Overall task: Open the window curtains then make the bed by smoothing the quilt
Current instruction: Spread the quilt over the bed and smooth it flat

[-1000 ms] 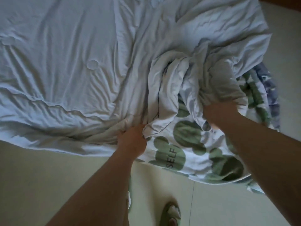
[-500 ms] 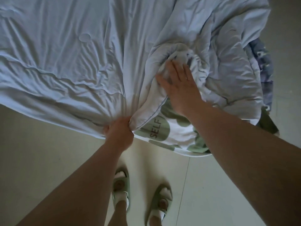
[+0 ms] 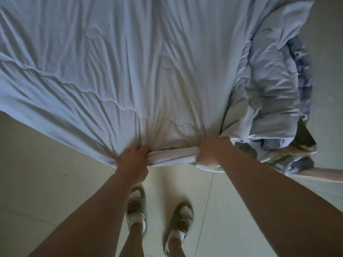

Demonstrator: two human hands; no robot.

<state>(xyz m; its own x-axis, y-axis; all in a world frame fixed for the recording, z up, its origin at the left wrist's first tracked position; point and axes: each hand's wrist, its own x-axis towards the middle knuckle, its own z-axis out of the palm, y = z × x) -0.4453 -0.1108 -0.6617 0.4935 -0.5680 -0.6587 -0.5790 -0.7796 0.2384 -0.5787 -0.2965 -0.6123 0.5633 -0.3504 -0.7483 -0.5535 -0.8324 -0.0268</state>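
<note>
A pale blue quilt (image 3: 115, 67) covers the bed and fills the upper part of the view, stretched with long creases running toward me. My left hand (image 3: 134, 156) grips its near edge, fingers curled round a rolled hem. My right hand (image 3: 210, 151) grips the same edge a short way to the right. The hem is bunched tight between the two hands. At the right the quilt lies in a crumpled heap (image 3: 269, 93), with a patterned green and purple underside (image 3: 302, 71) showing along the bed's corner.
I stand on a pale tiled floor (image 3: 46, 182) at the bed's edge, my feet in green sandals (image 3: 137, 206) just below the hands. A wooden bed frame edge (image 3: 319, 174) sticks out at the lower right.
My right hand left the crumpled fold and took hold of the quilt's near edge. The green "SELF" print is covered and the quilt is pulled flatter toward me.
</note>
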